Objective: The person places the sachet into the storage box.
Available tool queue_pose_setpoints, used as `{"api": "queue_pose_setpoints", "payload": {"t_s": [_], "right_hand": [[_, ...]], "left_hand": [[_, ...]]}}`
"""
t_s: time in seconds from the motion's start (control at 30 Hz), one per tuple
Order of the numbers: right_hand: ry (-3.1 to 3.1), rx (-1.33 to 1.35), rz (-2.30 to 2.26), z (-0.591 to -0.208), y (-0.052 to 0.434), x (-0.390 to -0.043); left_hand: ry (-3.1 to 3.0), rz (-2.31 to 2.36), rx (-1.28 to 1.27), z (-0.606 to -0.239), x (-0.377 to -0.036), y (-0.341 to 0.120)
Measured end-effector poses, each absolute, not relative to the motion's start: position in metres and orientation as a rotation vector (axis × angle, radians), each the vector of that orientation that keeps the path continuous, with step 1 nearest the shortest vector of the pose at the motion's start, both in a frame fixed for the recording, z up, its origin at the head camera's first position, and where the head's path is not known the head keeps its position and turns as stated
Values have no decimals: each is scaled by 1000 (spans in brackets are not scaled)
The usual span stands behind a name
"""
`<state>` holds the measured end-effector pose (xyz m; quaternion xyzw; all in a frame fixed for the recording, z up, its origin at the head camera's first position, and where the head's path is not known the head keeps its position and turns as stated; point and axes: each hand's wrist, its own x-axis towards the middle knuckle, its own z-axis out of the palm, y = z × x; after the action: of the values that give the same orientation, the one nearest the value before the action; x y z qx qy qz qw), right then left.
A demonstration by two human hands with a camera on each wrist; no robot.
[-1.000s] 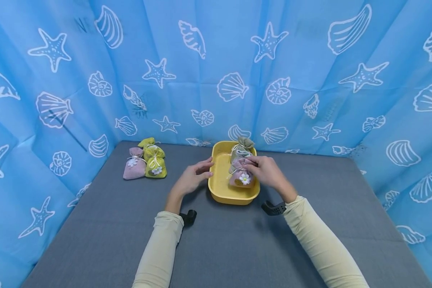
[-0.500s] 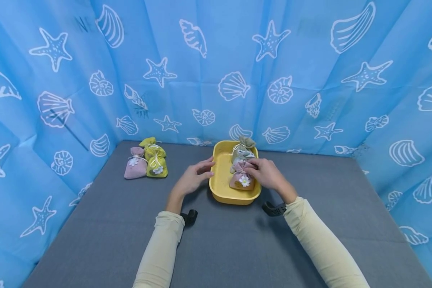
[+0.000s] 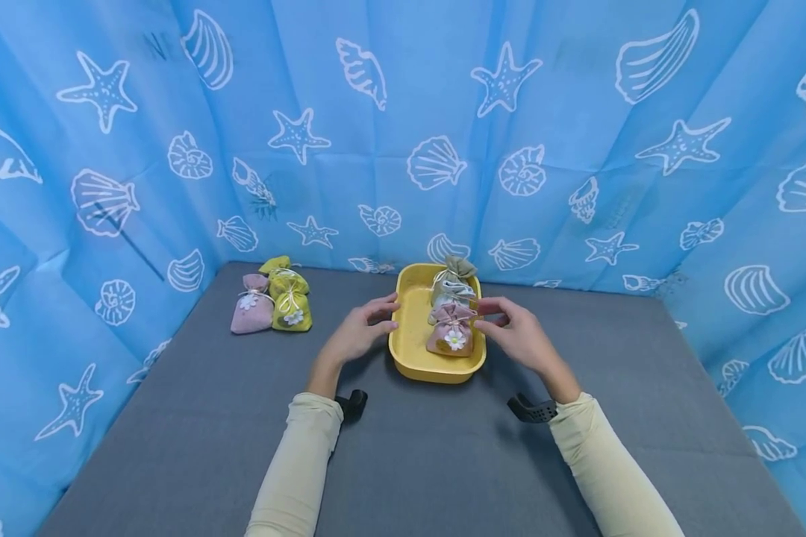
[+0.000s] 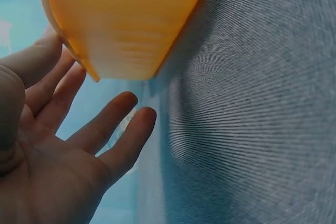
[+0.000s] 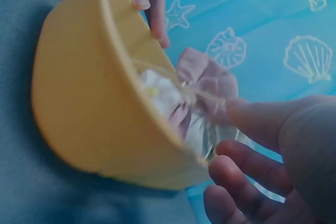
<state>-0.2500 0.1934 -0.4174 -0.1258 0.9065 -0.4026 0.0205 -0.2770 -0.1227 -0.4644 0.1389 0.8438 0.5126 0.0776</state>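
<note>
A yellow plastic basin (image 3: 410, 321) stands on the grey table. Along its right side lie a pink drawstring pouch (image 3: 451, 341) with a white flower, a pale pouch (image 3: 457, 291) behind it and a grey-green pouch (image 3: 458, 267) at the back. My left hand (image 3: 354, 333) is at the basin's left rim. In the left wrist view its thumb and foremost fingers touch the rim while two fingers stretch out loosely below. My right hand (image 3: 519, 335) is at the right rim, thumb and fingers apart. In the right wrist view its thumb tip meets the pink pouch's string (image 5: 210, 98).
To the left on the table sit another pink pouch (image 3: 251, 317) and two yellow-green pouches, one (image 3: 292, 309) in front of the other (image 3: 275, 264). A blue curtain (image 3: 403, 89) with white shells and starfish hangs behind and at both sides.
My right hand has let go of the pink pouch's neck and moved right to the rim. The pouch has settled slightly lower in the basin. My left hand stays at the left rim.
</note>
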Motion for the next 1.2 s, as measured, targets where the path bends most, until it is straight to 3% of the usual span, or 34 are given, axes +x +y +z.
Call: {"api": "queue_pose_setpoints", "payload": {"t_s": [0.13,0.37,0.73,1.0,1.2], "right_hand": [[2755,-404,-1269,-433,203,-244],[2710,-658,-1329,-454,212,-243],[2531,-625,-1520,-474,221,-245],[2488,-634,-1572,-479,221,-245],[2493,-655,-1577,-481,219,-246]], "left_hand": [[2580,1468,435,-461,-276,-122],[2641,1426,479,-446,-270,-121],[2837,1547,422,-420,-264,-151],[3128,1810,150,-407,-267,-192],[3113,1548,-213,-408,-274,-228]]}}
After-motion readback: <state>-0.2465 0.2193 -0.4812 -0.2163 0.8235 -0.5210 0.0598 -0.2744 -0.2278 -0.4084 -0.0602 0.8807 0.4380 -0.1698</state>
